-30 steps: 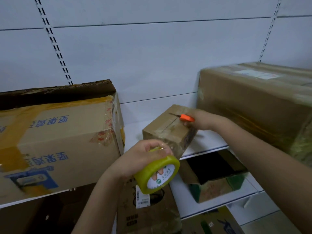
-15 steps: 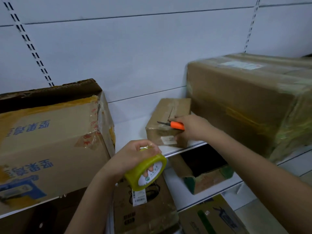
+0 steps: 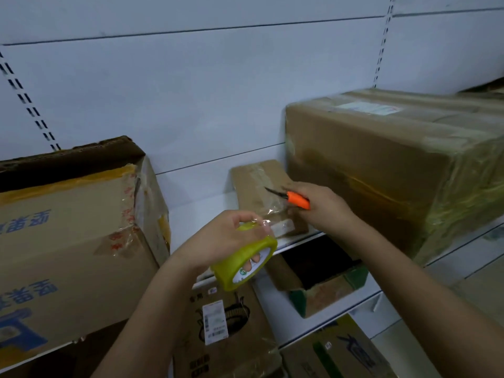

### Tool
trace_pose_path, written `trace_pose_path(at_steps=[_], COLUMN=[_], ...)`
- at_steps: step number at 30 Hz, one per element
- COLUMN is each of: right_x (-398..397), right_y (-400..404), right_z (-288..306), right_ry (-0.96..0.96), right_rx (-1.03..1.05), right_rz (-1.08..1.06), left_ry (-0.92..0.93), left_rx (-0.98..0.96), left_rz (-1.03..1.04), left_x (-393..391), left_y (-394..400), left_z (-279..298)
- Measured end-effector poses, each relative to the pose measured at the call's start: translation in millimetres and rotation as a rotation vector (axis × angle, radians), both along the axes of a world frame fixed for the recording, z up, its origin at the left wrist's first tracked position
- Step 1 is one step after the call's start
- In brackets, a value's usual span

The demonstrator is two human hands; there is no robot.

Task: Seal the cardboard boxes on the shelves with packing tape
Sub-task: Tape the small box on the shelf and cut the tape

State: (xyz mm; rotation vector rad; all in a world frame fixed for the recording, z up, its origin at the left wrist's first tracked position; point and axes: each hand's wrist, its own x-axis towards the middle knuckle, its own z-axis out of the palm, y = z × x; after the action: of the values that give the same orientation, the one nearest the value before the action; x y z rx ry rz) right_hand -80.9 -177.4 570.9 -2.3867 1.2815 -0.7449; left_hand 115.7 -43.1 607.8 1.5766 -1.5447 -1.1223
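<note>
A small cardboard box (image 3: 259, 186) lies flat on the white shelf (image 3: 196, 211), against the big box on the right. My left hand (image 3: 226, 238) grips a yellow-green tape roll (image 3: 245, 264) just in front of it, fingers through the core. A clear strip of tape (image 3: 268, 216) runs from the roll to the small box's front edge. My right hand (image 3: 319, 208) holds an orange-handled cutter (image 3: 296, 199), its dark blade pointing left over the small box's top.
A large taped box (image 3: 381, 165) fills the shelf's right side. Another large box (image 3: 68, 246) with blue print and a raised flap stands at the left. Lower shelves hold an open green-edged box (image 3: 324, 285) and more cartons (image 3: 226, 331).
The small box went from tilted up at the shelf edge to lying flat further back by the big box. My right hand with the cutter has come forward to its front edge.
</note>
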Motion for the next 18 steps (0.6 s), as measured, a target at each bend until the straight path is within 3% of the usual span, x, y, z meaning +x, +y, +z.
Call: trace_pose_path(at_steps=[2, 4, 7, 15, 18], right_x=[1, 2, 8, -1, -18], right_y=[23, 46, 64, 54, 43], right_z=[7, 19, 26, 25, 16], right_ry=[-0.456, -0.686, -0.609, -0.762, -0.687], right_rx=[0.171, 0.462, 0.574, 0.558, 0.426], right_rz=[-0.053, 0.021, 0.095, -0.159, -0.321], left_ry=[-0.017, -0.069, -0.076, -0.289, -0.615], left_rx=[-0.011, -0.036, -0.033, -0.108, -0.196], left_rz=[-0.012, -0.019, -0.06, -0.124, -0.069], left_x=[1, 2, 1, 14, 38], left_y=[-4, -9, -17, -19, -15], left_z=[3, 7, 12, 34, 36])
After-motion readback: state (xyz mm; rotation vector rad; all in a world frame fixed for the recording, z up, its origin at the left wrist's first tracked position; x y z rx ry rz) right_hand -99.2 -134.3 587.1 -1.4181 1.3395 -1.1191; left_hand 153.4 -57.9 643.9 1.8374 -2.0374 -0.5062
